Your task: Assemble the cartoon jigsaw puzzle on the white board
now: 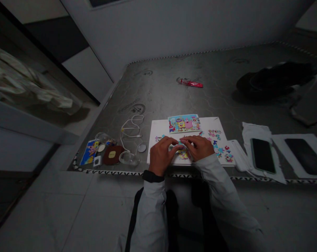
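Observation:
Over a white board (158,126), my left hand (162,154) and my right hand (200,147) come together, thumbs and fingers pinched. Small coloured jigsaw pieces show between the fingertips, partly hidden by the fingers. Just below them, a joined yellow patch of jigsaw puzzle (183,154) lies on the board. Loose jigsaw pieces (215,133) are scattered on the board's right side, and a few lie near my left knuckles. A printed cartoon picture card (184,124) rests along the board's far edge.
Left of the board are a white cable (123,134), a brown case (113,155), a small white box (97,161) and a blue cartoon packet (89,153). Two phones (262,155) lie on white sheets at right. Farther back are a red package (191,83) and a black bag (274,82).

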Action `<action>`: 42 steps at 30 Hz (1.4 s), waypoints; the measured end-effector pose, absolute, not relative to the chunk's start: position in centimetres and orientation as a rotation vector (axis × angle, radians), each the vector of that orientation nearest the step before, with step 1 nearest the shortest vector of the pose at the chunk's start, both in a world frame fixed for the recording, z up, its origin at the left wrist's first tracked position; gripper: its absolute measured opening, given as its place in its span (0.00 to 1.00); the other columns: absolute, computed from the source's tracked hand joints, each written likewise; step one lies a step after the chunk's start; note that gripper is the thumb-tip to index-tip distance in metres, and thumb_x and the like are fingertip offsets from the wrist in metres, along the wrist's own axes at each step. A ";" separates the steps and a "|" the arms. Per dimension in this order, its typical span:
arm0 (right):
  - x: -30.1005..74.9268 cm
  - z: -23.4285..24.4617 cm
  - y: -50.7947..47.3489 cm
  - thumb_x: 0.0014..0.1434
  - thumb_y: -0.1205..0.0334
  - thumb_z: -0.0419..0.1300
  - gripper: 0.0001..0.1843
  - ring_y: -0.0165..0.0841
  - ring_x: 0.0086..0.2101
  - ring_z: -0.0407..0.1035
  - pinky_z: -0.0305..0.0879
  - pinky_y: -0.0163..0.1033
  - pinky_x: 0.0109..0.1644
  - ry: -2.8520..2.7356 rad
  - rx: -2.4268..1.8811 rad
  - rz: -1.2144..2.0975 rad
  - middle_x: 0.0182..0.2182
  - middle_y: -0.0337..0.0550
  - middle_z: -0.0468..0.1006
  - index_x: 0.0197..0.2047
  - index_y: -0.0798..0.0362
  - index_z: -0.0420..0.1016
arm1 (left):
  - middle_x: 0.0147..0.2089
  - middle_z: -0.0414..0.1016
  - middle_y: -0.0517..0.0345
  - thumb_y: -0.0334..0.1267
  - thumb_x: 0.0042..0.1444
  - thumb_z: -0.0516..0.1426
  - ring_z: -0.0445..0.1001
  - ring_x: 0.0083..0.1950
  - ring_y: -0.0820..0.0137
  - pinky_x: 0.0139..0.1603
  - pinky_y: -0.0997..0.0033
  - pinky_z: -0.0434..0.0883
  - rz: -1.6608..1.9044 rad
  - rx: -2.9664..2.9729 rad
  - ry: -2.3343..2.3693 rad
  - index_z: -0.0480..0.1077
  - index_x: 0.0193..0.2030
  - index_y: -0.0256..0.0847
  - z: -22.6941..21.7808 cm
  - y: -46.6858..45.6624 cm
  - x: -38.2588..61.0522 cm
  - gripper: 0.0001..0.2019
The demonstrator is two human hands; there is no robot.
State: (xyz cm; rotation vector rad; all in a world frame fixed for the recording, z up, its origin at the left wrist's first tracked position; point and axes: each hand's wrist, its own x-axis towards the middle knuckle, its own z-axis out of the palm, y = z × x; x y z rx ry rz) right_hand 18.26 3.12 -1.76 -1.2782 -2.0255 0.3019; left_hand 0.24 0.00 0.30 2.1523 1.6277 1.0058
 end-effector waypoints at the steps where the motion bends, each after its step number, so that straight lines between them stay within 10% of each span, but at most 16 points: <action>1: 18.3 -1.8 3.1 0.66 0.52 0.58 0.14 0.35 0.33 0.75 0.65 0.40 0.39 -2.027 -1.280 0.307 0.35 0.41 0.85 0.41 0.47 0.84 | 0.40 0.79 0.60 0.48 0.61 0.61 0.74 0.36 0.73 0.38 0.73 0.68 1.000 2.154 1.629 0.75 0.39 0.43 0.4 0.0 0.2 0.11; 42: 18.5 -1.6 3.3 0.65 0.49 0.58 0.14 0.33 0.30 0.73 0.64 0.40 0.39 -2.074 -1.353 0.429 0.32 0.39 0.83 0.42 0.45 0.82 | 0.42 0.80 0.60 0.45 0.62 0.60 0.77 0.42 0.71 0.40 0.72 0.69 0.919 2.207 1.672 0.75 0.41 0.44 0.2 0.0 0.2 0.08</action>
